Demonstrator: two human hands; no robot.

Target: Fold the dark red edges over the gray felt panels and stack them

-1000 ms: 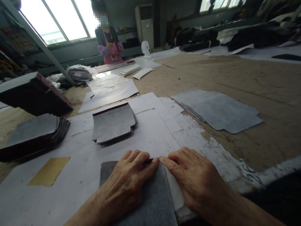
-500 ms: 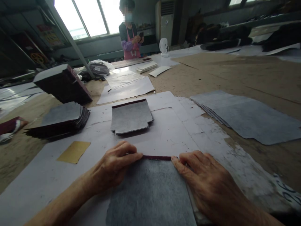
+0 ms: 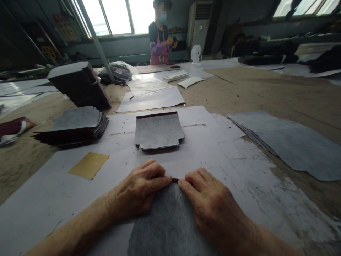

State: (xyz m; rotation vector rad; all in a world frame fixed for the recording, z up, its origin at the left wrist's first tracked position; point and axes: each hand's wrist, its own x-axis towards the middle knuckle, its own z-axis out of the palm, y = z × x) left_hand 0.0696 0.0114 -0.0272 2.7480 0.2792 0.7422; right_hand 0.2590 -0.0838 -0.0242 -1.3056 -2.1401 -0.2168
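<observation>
Pressed a grey panel [image 3: 165, 220] onto white paper [image 3: 122, 160], with its dark red edge [image 3: 174, 180] under both thumbs. Held left hand [image 3: 140, 190] and right hand [image 3: 213, 199] angled inward, with fingers curled and thumbs nearly together; could not tell, with fingertips partly hidden, whether pinching or only pushing. Had a grey stack [image 3: 160, 131] just beyond.

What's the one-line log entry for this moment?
left hand: at maroon edge of gray panel | right hand: same edge | notched panel stack: beyond hands | yellow card: on white paper
</observation>
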